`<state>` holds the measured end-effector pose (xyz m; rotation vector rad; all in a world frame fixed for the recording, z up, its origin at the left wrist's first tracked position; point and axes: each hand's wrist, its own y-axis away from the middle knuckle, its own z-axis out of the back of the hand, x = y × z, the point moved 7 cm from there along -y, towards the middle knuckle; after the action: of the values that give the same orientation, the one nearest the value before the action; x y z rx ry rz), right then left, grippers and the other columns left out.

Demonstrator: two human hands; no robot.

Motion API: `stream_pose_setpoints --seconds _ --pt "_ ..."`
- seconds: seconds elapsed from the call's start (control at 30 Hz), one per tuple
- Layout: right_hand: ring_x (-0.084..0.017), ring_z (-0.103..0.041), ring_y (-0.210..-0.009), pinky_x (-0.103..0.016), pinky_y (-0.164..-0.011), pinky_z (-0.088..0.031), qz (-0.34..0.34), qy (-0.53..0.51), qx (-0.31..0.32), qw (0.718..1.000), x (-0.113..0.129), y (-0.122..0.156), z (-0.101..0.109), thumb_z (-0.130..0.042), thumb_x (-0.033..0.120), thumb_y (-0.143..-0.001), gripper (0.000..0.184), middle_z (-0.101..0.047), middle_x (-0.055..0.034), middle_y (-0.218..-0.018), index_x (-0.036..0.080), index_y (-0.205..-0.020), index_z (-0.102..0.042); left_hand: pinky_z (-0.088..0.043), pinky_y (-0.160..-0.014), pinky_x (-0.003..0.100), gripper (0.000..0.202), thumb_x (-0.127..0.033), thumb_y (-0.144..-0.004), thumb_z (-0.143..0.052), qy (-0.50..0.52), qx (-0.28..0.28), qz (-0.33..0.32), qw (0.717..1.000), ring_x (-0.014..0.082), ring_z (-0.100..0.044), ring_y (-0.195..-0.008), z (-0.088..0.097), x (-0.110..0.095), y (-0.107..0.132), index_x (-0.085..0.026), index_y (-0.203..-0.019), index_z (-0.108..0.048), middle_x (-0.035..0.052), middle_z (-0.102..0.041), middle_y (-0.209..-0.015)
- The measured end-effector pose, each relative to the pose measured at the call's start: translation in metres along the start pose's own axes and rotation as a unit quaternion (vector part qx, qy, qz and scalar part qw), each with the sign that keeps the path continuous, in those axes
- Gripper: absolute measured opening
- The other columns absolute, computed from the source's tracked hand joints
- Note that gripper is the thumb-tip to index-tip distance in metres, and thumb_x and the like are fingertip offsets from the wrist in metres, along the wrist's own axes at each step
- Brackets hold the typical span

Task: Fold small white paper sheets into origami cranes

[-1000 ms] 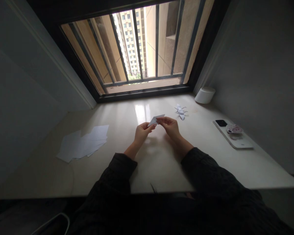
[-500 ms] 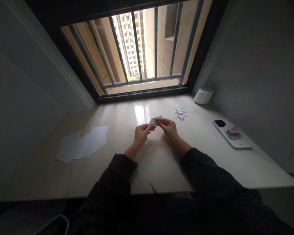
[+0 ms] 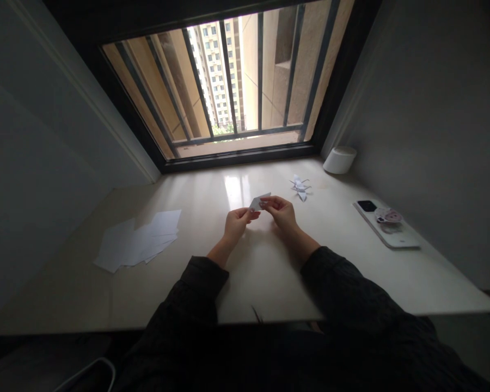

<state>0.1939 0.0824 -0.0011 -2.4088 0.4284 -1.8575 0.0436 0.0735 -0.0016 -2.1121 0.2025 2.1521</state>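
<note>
Folded white paper [image 3: 259,202], a small pointed piece, is held in the air over the middle of the pale desk [image 3: 265,283], pinched between the closed fingers of the left hand [image 3: 237,224] and the right hand [image 3: 282,213]. Just far and right of the hands stands a white origami crane [image 3: 300,187], while loose paper sheets [image 3: 136,242] lie overlapping at the left. Along the right side rest a white smartphone [image 3: 394,235] with a pig-face grip [image 3: 389,215] and, farther away, a white cylindrical container [image 3: 340,160] beneath the barred window [image 3: 228,81].
</note>
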Motion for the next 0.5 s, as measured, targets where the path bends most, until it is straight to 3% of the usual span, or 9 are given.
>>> stream_pose_setpoints --seconds 0.3,0.5 --pt "-0.019 -0.066 -0.073 -0.035 -0.076 -0.051 0.033 0.052 0.007 0.998 0.001 -0.002 0.002 -0.071 0.037 -0.068 0.023 -0.07 -0.0023 -0.076 0.021 -0.083 -0.066 -0.047 -0.073 0.033 0.044 -0.054 -0.073 -0.066 0.028 0.016 0.034 0.999 0.026 -0.068 -0.091 -0.001 0.005 0.001 -0.015 -0.091 -0.072 0.0136 -0.073 -0.092" --pt "-0.018 -0.063 -0.07 -0.033 -0.071 -0.049 0.034 0.066 -0.014 0.997 0.001 -0.004 0.007 -0.062 0.041 -0.077 0.038 -0.065 0.0009 -0.07 0.024 -0.109 -0.051 -0.048 -0.074 0.032 0.039 -0.05 -0.073 -0.067 -0.011 0.011 -0.009 1.0 0.0249 -0.067 -0.091 -0.004 -0.004 0.0 -0.016 -0.092 -0.072 0.0125 -0.073 -0.093"
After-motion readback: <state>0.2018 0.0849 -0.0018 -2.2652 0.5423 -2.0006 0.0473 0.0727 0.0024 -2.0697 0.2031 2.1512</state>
